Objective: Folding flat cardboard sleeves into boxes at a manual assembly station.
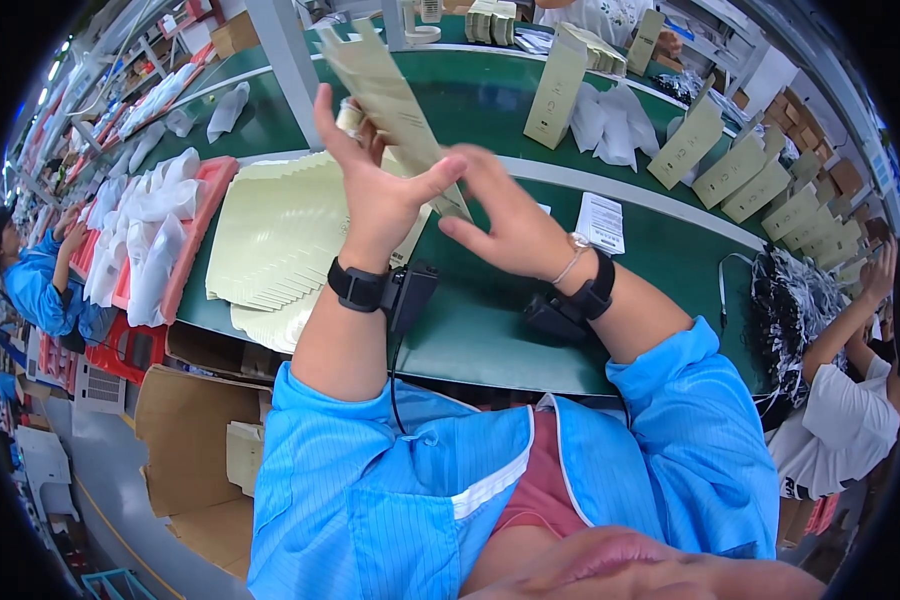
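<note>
- A dark green bench (pixel 490 340) bears a fanned stack of flat pale-green cartons (pixel 270 240) on its left.
- On its right lie a white printed sheet (pixel 601 222) and a heap of black and white cables (pixel 795 310).
- Beyond a pale rail (pixel 550 174), a green belt (pixel 470 95) carries upright cartons (pixel 556 88), white pouches (pixel 615 125) and, farther left, a whitish wrapped piece (pixel 228 111).

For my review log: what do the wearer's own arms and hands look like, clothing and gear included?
The left hand and right hand are ungloved. Light-blue, finely striped sleeves end near the elbows. Each wrist has a black strap and a boxy black device; a thin black cable runs from the left one. A slim, light-coloured bracelet circles the right wrist.
</note>
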`<action>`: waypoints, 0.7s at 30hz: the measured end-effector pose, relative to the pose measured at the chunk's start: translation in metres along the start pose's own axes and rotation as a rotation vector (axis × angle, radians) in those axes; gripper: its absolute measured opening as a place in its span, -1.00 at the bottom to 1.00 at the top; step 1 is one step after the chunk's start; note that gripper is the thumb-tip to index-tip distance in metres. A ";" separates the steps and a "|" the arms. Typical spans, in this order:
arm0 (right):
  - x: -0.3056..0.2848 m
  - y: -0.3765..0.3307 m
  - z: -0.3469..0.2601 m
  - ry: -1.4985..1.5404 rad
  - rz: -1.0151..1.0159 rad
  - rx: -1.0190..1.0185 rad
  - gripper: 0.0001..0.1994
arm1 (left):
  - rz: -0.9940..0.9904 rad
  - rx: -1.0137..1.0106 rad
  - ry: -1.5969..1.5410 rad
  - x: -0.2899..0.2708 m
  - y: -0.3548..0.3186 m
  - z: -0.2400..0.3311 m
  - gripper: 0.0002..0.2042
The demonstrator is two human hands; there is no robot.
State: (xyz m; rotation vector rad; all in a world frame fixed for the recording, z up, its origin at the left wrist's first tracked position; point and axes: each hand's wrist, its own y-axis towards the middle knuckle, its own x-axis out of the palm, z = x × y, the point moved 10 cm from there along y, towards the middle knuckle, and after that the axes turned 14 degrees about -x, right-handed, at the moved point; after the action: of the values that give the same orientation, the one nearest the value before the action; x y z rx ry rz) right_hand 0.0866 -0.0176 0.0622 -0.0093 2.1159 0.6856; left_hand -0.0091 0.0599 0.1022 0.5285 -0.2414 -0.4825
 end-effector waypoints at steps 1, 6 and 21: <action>-0.019 0.003 -0.014 -0.079 0.130 -0.143 -0.24 | 0.030 0.057 -0.027 -0.005 -0.002 0.006 0.13; -0.075 -0.002 -0.045 0.428 0.638 -0.402 -0.31 | 0.166 0.277 0.111 -0.001 -0.020 0.020 0.10; -0.073 0.003 -0.039 0.731 0.435 -0.297 -0.50 | -0.153 0.376 0.534 0.048 -0.033 0.007 -0.20</action>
State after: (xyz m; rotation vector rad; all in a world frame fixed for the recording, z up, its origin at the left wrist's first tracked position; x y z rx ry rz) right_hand 0.1012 -0.0509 0.1365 0.0453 2.7150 1.4193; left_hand 0.0179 0.0080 0.0951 1.0254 0.2280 -0.4283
